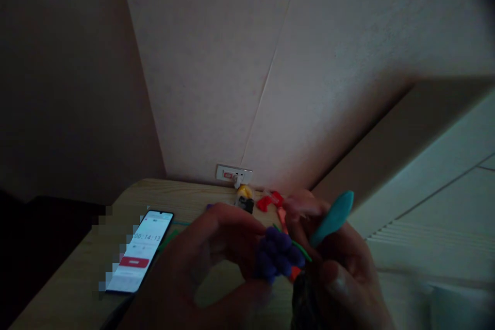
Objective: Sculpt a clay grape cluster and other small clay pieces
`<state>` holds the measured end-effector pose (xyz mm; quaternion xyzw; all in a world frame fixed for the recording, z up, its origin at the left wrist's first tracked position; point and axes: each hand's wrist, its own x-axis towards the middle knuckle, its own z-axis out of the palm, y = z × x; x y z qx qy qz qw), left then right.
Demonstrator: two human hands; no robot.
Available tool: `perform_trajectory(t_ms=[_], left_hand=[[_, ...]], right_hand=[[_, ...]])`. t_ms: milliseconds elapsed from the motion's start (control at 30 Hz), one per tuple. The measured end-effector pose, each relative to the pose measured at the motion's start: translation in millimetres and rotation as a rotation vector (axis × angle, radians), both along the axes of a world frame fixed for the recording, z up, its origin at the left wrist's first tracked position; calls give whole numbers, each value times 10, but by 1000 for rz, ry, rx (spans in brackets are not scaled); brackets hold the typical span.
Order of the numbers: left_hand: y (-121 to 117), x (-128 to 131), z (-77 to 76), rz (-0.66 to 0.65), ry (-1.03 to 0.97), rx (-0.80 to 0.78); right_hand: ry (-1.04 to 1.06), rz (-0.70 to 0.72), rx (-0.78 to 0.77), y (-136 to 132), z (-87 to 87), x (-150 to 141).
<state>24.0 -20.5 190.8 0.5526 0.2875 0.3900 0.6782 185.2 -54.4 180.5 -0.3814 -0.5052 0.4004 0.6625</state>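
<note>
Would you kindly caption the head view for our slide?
Left hand holding purple cluster, right hand holding teal tool, phone nearby.

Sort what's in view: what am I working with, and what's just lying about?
Being worked with:
- purple cluster, in your left hand
- thin green strip, against the cluster
- teal tool, in your right hand

Probably just lying about:
- lit phone
- red piece
- yellow item
</note>
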Motion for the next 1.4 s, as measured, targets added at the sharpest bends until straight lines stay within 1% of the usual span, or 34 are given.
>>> perform_trajectory(t_ms=[67, 133, 300, 467, 600, 733, 833, 933, 1033, 1133, 1200, 1333, 1400], left_hand=[[-29, 20, 36, 69, 38, 34], [-43, 37, 43, 101, 53, 79], [-33, 52, 22, 101, 54, 172], [-11, 42, 23, 119, 70, 264], [-1, 43, 1, 108, 84, 260], [-6, 59, -13, 111, 61, 257], [-15, 69, -1, 109, 53, 219], [-22, 78, 22, 55, 0, 105], [-24, 92, 40, -22, -110, -4], [-24, 104, 53, -63, -183, -45], [-27, 104, 66, -69, -181, -63], [-41, 91, 101, -34, -105, -103], [-43, 87, 104, -28, -90, -100]], right_hand=[[-16, -2, 20, 6, -1, 1], [-16, -33, 38, 6, -1, -11], [-58, -114, 87, -15, 12, -49], [-36, -102, 102, -8, 14, -58], [-1, -132, 110, 1, 16, -38], [-55, -132, 98, -21, 33, 15], [-154, -76, 60, -43, 42, 59], [-213, 11, 28, -55, 45, 80], [-159, -8, -6, -64, 53, 71], [-146, -8, -42, -72, 60, 54], [-163, -13, -47, -70, 59, 44], [-195, -32, -18, -44, 56, 25], [-208, -21, -12, -30, 57, 18]])
